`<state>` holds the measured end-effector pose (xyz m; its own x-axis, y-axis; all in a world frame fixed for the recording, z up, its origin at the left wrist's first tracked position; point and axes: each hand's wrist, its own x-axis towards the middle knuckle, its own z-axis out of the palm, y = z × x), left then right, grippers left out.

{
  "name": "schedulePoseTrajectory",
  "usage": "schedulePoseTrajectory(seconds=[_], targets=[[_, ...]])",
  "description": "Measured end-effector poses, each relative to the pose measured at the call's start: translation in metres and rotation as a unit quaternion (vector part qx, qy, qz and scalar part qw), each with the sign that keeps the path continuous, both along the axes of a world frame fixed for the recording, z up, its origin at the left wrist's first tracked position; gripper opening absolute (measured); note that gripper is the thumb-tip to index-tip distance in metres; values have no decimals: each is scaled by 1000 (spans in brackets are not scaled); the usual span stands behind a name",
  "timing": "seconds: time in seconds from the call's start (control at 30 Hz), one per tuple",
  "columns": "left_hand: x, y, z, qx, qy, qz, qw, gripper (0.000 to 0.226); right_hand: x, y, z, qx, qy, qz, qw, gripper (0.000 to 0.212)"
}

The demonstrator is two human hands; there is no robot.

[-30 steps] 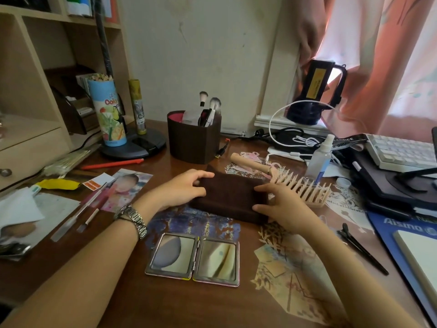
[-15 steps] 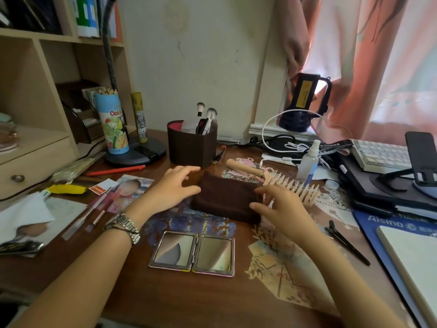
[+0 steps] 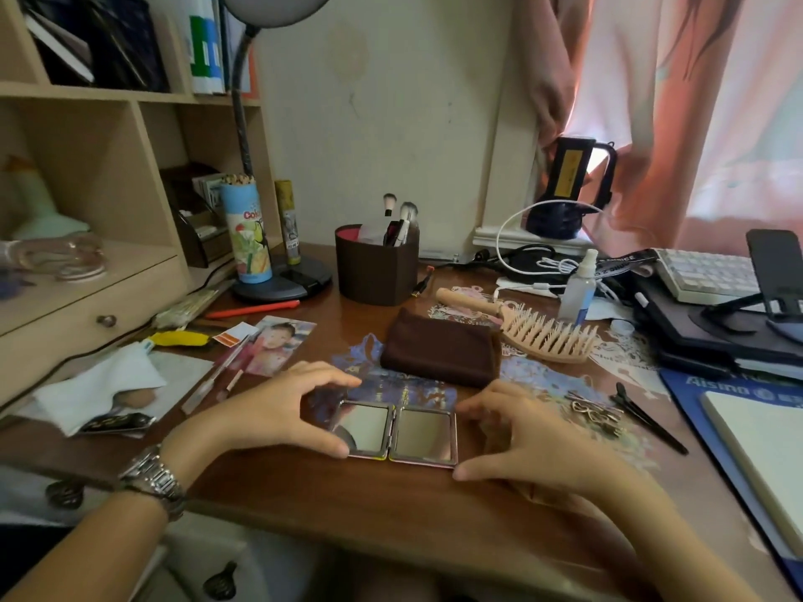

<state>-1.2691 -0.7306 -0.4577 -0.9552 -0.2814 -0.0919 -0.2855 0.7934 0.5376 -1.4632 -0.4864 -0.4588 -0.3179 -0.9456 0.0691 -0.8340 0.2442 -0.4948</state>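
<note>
**Fig.** Head view. Compact mirror (image 3: 393, 432) lies open & flat on desk (image 3: 347, 506), straight in front of me, btw. my two hands. Its long axis runs L–R. The hinge runs near–far through the middle, so each leaf faces one hand.

- **L hand** (image 3: 278, 410), at the left leaf: fingers curved in a loose C. Thumb tip is at the near-left corner and looks to be touching. Index finger arches over the far-left corner w/o meeting the edge.
- **R hand** (image 3: 521, 436), same pose at the right leaf: thumb just beside the near-right corner, fingers by the far-right corner. Contact can't be told.

Neither hand is clamped on anything; both only frame the mirror's ends. They're approx. equally close, so neither is nearer.

Judgement: next move is prob. folding the leaves about the hinge or a two-sided lift. Either way it comes inward from both ends.

Brown pouch (image 3: 441, 347) lies just beyond the mirror. Hairbrush (image 3: 543, 336) is right of the pouch.
</note>
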Motion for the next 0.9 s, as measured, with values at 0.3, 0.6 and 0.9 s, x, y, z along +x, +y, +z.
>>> schedulePoseTrajectory(seconds=[0.3, 0.6, 0.9], targets=[[10, 1, -11, -1, 42, 18, 999, 70, 6, -2, -13, -29, 13, -10, 999, 73], [5, -1, -12, -9, 70, 21, 997, 63, 2, -6, -14, -54, -33, -24, 998, 67], [-7, 12, -11, 73, 156, 38, 984, 70, 1, -3, -10, -102, -147, -52, 982, 65]])
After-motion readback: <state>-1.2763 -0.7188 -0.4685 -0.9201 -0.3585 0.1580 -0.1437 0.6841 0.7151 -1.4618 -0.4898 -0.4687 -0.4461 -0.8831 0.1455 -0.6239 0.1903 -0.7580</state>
